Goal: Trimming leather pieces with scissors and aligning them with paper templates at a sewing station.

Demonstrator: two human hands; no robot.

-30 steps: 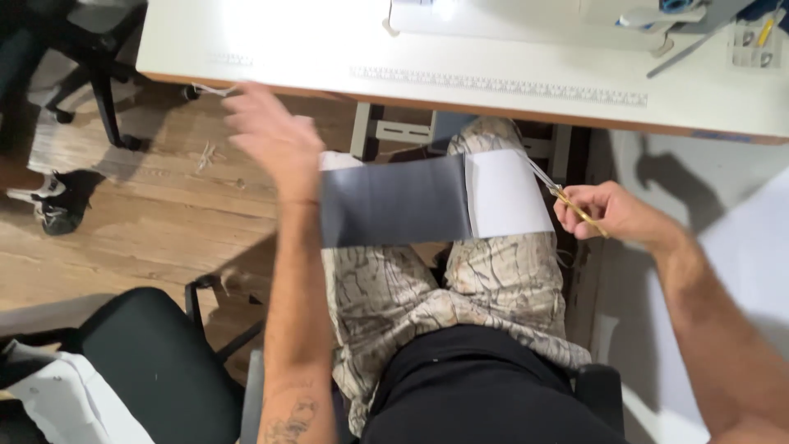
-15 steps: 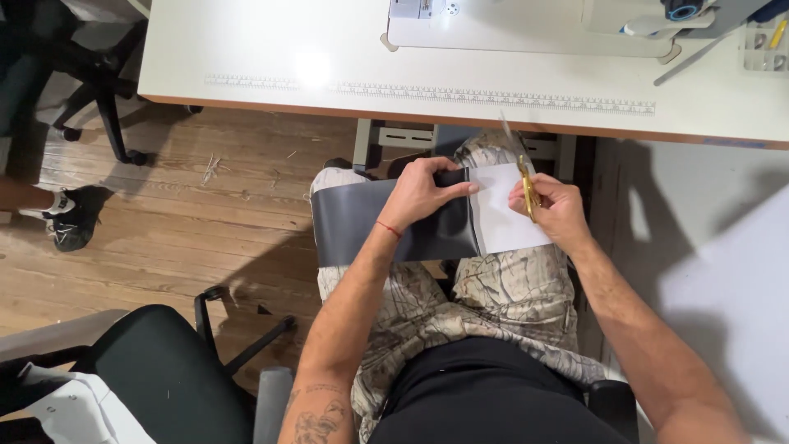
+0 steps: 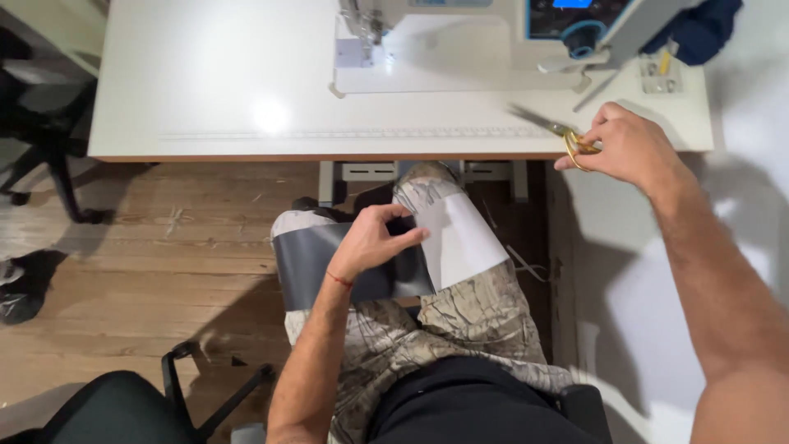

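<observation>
One change stands out: the right hand [image 3: 629, 148] has left the lap and now rests at the near edge of the sewing table [image 3: 205, 74], fingers closed around the gold-handled scissors [image 3: 559, 133]. Below that table, the left hand [image 3: 374, 242] pinches the dark strip [image 3: 308, 255] and its white piece [image 3: 460, 238] across the knees. Cutting appears finished.

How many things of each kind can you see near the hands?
Hands: 2 (left hand, right hand)
Scissors with gold handles: 1
Fabric pieces: 2 (dark grey piece, white piece)
Sewing machine: 1
White table: 1
Total: 7
</observation>
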